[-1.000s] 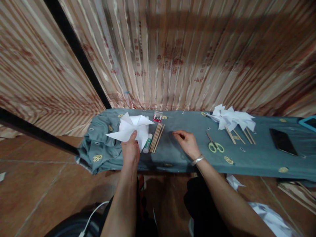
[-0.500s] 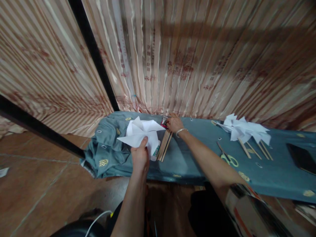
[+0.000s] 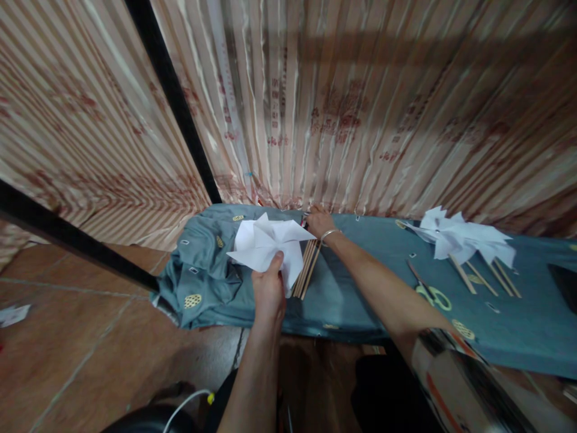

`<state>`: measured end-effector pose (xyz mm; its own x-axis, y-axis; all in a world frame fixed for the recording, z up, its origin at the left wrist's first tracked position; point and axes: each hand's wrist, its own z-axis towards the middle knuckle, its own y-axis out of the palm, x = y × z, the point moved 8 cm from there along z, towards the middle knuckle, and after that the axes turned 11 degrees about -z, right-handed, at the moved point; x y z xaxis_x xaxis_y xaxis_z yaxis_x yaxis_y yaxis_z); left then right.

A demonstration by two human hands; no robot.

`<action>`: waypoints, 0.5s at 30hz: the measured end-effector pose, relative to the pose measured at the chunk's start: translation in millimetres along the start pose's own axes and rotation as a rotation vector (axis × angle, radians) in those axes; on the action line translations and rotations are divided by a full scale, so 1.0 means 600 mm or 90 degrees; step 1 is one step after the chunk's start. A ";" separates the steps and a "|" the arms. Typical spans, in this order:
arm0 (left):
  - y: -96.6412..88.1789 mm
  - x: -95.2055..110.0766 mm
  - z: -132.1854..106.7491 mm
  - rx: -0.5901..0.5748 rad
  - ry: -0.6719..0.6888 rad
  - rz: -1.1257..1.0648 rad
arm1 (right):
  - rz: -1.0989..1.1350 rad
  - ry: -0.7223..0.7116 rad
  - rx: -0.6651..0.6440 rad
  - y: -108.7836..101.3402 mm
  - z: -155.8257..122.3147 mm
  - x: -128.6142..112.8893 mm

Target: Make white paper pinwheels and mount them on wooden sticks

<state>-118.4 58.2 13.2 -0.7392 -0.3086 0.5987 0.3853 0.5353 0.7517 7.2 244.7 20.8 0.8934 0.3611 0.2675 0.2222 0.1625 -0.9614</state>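
Observation:
In my left hand [image 3: 269,287] is a white paper pinwheel [image 3: 265,245], its folded blades spread and my thumb pressed on the near side. Beyond the sticks, at the back edge of the cloth, my right hand [image 3: 320,222] reaches down with curled fingers. Next to those fingertips is a small red and dark item [image 3: 305,221], mostly covered by the hand. Whatever the fingers pinch there is too small to make out. Several wooden sticks [image 3: 308,270] lie side by side just right of the pinwheel, their far ends close under my right hand.
Finished-looking pinwheels [image 3: 460,234] on sticks lie at the right. Scissors [image 3: 433,294] with pale green handles rest nearer, and a dark flat object [image 3: 563,285] lies at the far right. The patterned cloth [image 3: 356,307] covers the bench. A striped curtain [image 3: 338,120] hangs behind; dark poles [image 3: 175,102] stand left.
The view has shifted slightly. My left hand and the pinwheel have moved a little right, covering the tube-like item beside the sticks. My right hand now hides more of the red item.

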 end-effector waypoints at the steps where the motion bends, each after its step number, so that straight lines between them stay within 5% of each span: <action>1: 0.000 -0.001 0.000 -0.003 -0.001 0.001 | -0.003 -0.001 -0.003 0.000 0.001 0.000; 15: 0.008 -0.024 -0.003 -0.047 -0.003 0.027 | -0.010 -0.010 -0.005 0.012 0.020 -0.002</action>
<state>-105.1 63.6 8.7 -0.7242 -0.2832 0.6287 0.4554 0.4883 0.7445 3.3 256.3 14.5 0.8835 0.3732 0.2832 0.2390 0.1609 -0.9576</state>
